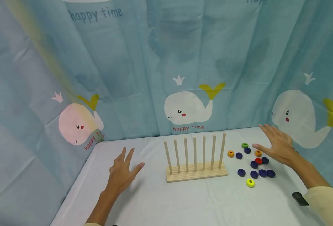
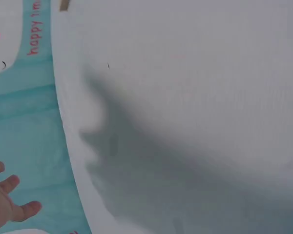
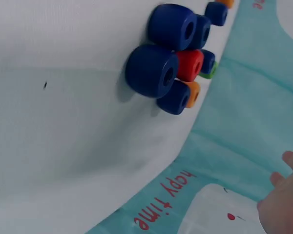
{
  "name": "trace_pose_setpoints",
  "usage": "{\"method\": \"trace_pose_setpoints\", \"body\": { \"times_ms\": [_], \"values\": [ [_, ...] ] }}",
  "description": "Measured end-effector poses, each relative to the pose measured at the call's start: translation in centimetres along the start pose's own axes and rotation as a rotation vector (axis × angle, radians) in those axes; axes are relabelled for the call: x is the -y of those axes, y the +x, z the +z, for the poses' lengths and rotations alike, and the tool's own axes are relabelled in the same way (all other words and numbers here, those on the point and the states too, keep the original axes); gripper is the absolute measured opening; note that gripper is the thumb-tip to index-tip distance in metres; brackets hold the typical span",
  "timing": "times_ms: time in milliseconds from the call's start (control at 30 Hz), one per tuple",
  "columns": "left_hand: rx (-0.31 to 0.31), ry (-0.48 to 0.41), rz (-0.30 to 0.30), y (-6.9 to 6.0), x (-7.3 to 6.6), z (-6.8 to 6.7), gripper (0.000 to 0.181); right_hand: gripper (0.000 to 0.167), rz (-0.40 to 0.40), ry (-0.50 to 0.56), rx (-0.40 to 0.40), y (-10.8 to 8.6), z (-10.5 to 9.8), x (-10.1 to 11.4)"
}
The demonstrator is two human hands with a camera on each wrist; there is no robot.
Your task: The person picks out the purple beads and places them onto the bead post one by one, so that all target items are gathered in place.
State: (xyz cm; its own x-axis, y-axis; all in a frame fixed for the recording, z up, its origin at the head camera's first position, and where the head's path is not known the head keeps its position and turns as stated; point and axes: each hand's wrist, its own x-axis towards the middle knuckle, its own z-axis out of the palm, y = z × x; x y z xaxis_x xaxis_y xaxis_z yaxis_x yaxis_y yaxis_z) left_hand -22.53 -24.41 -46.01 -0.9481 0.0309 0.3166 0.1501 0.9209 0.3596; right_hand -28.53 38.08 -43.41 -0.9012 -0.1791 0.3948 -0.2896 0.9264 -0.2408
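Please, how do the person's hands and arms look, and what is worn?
The left hand and right hand are ungloved. A cream sleeve shows on the right arm, with a black object beside it. Only a sliver of the left sleeve shows.

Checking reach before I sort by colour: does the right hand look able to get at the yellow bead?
Probably yes: the right hand holds nothing, and the yellow bead lies uncovered at the group's near edge, though the hand would need to come back past some blue beads.
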Motion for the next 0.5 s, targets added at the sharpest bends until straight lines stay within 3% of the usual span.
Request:
{"method": "trace_pose_setpoints", "body": {
  "times_ms": [233,500],
  "values": [
    [0.015,-0.268,-0.026,-1.3,-2.1,0.6,0.087,0.103,0.022,0.104,-0.013,-1.8,-0.5,0.2],
    [-0.023,-0.516,-0.084,-2.6,-3.4,1.3,0.076,0.104,0.098,0.216,-0.002,-3.6,-0.9,0.6]
  ]
}}
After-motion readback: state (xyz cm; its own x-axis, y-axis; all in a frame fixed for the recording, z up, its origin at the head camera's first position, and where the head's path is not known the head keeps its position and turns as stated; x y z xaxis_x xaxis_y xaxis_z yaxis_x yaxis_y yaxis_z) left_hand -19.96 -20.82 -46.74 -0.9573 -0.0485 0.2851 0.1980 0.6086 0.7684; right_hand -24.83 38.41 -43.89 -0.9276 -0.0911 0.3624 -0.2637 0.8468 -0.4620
